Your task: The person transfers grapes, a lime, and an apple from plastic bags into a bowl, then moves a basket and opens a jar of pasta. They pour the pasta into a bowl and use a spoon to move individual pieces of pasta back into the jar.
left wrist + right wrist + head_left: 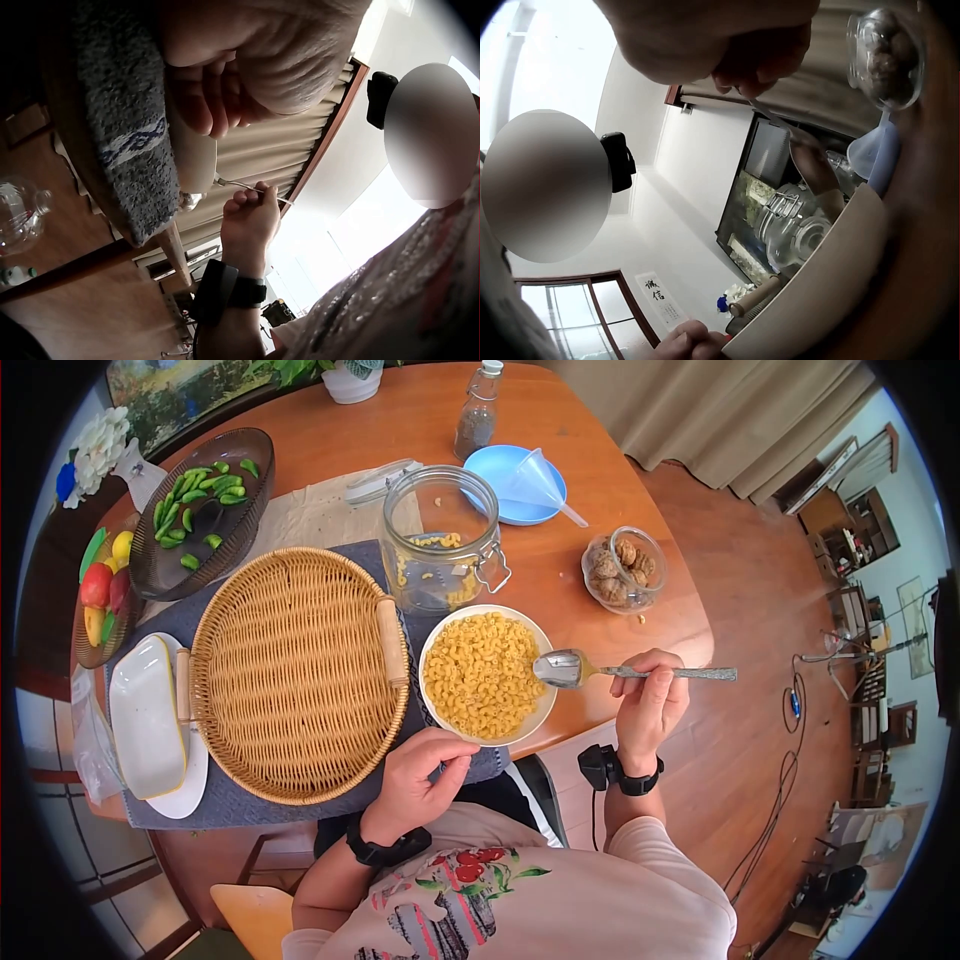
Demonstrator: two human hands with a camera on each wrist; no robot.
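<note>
A white bowl (548, 705) full of elbow macaroni (482, 678) stands near the table's front edge. My right hand (650, 700) grips a metal spoon (700, 673) by its handle, and the spoon's head reaches over the bowl's right rim. At the bowl's near-left rim, my left hand (425, 778) holds on with bent fingers; in the left wrist view those fingers (217, 101) curl beside the bowl's wall (193, 154). Just behind the bowl is an open glass clip-top jar (440, 560) with some macaroni inside.
Left of the bowl lies a round wicker tray (300, 670) on a dark cloth. A blue plate (500, 465) bears a clear funnel (540, 485). Walnuts fill a glass jar (620, 572) at right. Green peppers (190, 500) lie in a dark dish at the far left.
</note>
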